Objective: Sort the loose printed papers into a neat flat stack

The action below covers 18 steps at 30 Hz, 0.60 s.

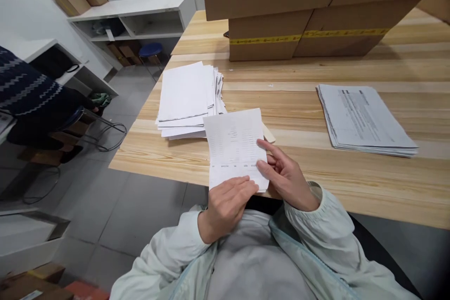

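Note:
A printed white sheet of paper [234,138] with a crosswise crease lies at the table's near edge. My left hand [228,204] rests across its lower part, fingers straight and together; the left thumb is hidden. At the sheet's right edge, my right hand [286,176] has its thumb and index finger on the paper, closed on that edge. A pale flat strip [269,133] pokes out from behind the sheet. Just beyond is a stack of white papers [184,93], its edges uneven. Farther right lies a neater pile of printed sheets [367,117].
Large cardboard boxes [263,47] with yellow tape stand on the far side of the wooden table [281,101]. At left, a person in a patterned sweater [28,86] is near a stool. White shelves [140,7], a blue stool [151,49] and floor boxes [38,286] surround the table.

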Available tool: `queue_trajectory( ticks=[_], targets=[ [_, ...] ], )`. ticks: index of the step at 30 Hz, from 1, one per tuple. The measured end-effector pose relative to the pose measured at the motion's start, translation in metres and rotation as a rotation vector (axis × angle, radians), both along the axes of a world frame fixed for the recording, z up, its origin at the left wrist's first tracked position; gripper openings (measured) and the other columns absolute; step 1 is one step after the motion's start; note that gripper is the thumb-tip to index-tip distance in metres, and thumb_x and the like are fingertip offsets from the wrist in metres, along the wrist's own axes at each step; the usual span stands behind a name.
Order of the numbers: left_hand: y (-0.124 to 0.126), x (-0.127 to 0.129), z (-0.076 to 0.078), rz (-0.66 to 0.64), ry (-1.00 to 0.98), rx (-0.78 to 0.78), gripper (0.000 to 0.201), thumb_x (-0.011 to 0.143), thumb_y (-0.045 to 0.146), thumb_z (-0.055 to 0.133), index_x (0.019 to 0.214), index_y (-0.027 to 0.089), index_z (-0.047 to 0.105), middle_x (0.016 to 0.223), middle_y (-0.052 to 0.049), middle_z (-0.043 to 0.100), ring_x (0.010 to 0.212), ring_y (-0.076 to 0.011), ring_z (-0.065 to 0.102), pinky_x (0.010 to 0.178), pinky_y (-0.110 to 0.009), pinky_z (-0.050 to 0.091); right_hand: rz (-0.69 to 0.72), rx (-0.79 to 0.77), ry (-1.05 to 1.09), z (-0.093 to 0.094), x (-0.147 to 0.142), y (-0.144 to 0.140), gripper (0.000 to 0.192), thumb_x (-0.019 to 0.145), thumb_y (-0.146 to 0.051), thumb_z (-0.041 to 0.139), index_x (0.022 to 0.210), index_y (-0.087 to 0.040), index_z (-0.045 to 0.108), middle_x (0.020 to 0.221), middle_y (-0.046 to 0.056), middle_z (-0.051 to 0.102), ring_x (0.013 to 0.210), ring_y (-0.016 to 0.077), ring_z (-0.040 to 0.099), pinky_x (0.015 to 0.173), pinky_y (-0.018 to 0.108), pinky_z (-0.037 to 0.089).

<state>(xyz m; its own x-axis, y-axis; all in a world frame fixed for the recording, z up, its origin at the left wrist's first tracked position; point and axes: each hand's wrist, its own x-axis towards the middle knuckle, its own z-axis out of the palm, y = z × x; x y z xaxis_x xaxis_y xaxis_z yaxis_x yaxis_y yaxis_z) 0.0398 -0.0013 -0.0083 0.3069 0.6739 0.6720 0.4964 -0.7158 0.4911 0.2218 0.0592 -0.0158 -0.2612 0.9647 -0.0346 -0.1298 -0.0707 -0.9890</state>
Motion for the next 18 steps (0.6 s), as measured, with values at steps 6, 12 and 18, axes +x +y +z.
queue_trajectory(
  ticks=[6,12,18],
  targets=[
    [0.012,-0.016,0.003,0.411,-0.493,-0.3,0.056,0.095,0.033,0.063,0.148,0.03,0.046,0.156,-0.012,0.049,0.144,-0.0255,0.049,0.116,-0.043,0.046,-0.134,0.125,-0.02,-0.002,0.003,-0.009,0.057,0.091,-0.035,0.069,0.144,-0.026,0.051,0.095,0.007,0.078,0.077,0.0161,0.072,0.066,0.027,0.058],
    [0.022,-0.02,0.006,0.251,-0.762,-0.746,0.07,0.092,0.047,0.066,0.152,0.026,0.036,0.147,-0.015,0.059,0.132,-0.0262,0.061,0.104,-0.037,0.056,-0.073,0.144,0.022,-0.004,0.005,-0.015,0.072,0.093,-0.033,0.066,0.157,-0.028,0.034,0.099,0.006,0.078,0.074,0.0132,0.071,0.068,0.027,0.058],
    [0.018,-0.006,0.001,0.222,-0.82,-0.73,0.056,0.089,0.04,0.071,0.139,0.023,0.052,0.138,-0.012,0.066,0.127,-0.0259,0.064,0.104,-0.038,0.055,-0.117,0.243,-0.047,-0.011,0.006,-0.02,0.064,0.094,-0.03,0.065,0.154,-0.025,0.042,0.097,0.004,0.075,0.08,0.012,0.069,0.07,0.024,0.057]
  ],
)
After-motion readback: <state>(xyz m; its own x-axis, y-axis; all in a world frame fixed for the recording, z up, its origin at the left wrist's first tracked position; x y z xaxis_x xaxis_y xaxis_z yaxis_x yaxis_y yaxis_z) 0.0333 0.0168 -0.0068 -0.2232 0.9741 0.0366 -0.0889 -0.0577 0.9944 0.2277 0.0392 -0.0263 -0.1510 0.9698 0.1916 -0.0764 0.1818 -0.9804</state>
